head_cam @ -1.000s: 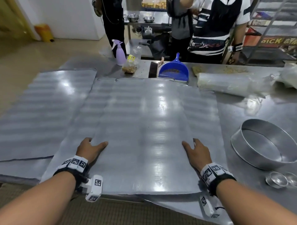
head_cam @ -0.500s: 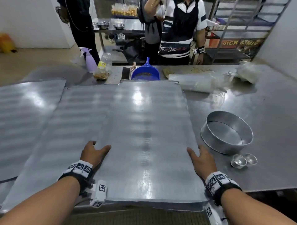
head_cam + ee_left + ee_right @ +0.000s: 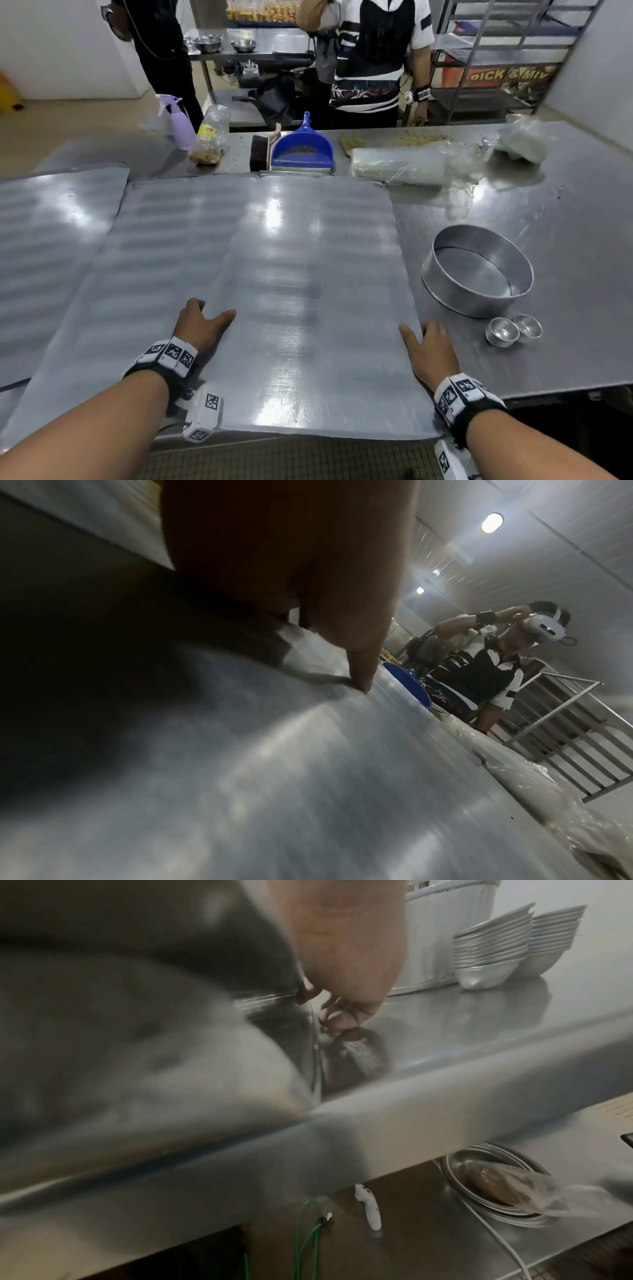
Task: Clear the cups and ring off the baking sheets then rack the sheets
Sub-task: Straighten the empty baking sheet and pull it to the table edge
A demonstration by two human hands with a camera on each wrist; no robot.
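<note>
My left hand (image 3: 202, 323) grips the left edge of the top baking sheet (image 3: 308, 291), thumb laid on top. My right hand (image 3: 430, 346) grips its right edge the same way. In the left wrist view the thumb (image 3: 356, 653) presses on the sheet (image 3: 308, 777). In the right wrist view my right hand (image 3: 346, 961) curls its fingers at the sheet's edge. A second sheet (image 3: 154, 257) lies under it and a third sheet (image 3: 51, 240) lies further left. The metal ring (image 3: 478, 270) and two small cup stacks (image 3: 501, 330) stand on the steel table (image 3: 565, 240) to the right.
Along the table's far side lie a blue dustpan (image 3: 303, 149), a brush (image 3: 260, 152), a purple spray bottle (image 3: 180, 120), a plastic bottle (image 3: 210, 133) and a plastic-wrapped roll (image 3: 411, 164). Two people stand behind the table. A metal rack (image 3: 496, 51) is at the back right.
The top sheet has slid to the right over the sheet below, both hands going with it at its side edges. The ring and cups stay where they were.
</note>
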